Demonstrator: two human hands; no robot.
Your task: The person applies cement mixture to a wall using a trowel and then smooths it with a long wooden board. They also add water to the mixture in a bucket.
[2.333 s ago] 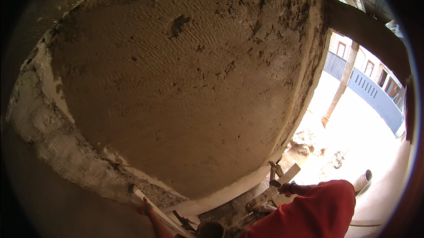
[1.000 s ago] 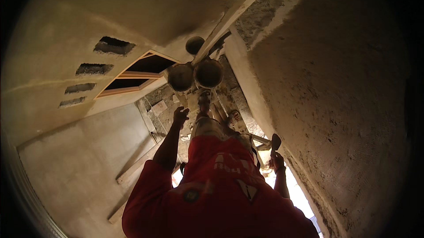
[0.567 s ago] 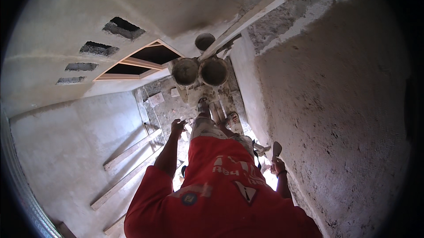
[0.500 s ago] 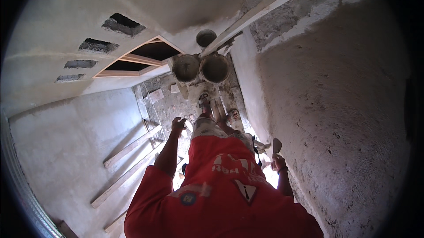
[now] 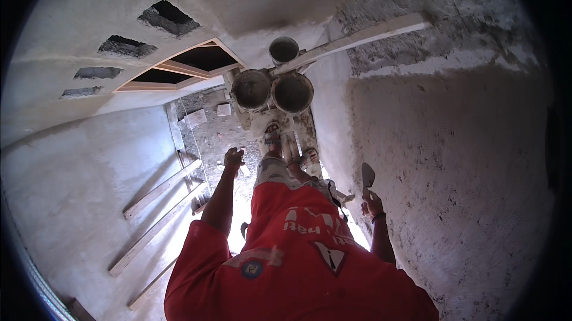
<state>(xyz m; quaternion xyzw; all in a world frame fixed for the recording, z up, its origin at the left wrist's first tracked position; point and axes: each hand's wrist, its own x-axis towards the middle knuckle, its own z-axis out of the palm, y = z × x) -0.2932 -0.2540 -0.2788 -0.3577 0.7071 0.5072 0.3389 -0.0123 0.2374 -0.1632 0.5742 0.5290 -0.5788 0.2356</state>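
Right now the pointing trowel (image 5: 368, 175) hangs just left of the plastered wall (image 5: 447, 172), the right hand (image 5: 373, 203) clamped firmly round its handle. Is the blade touching the plaster? I can't tell, and there's the first danger: a careless twist of the wrist could gouge that surface. Footing looks like the bigger risk! The sandals (image 5: 272, 132) are on narrow planks (image 5: 305, 132) left of the wall, so a sideways step could miss the edge, and a stumble might tip the bucket nearest the wall (image 5: 310, 96).

Now the trowel itself: flat, dull grey, a leaf-shaped blade with a rounded tip, and no load of mortar that I can make out. Well left of the wall, the left hand (image 5: 234, 158) hangs with fingers loosely curled; whether they close on anything, I can't say. Farther out, a long timber (image 5: 363, 38) slants from behind that bucket toward the wall's rough upper patch.
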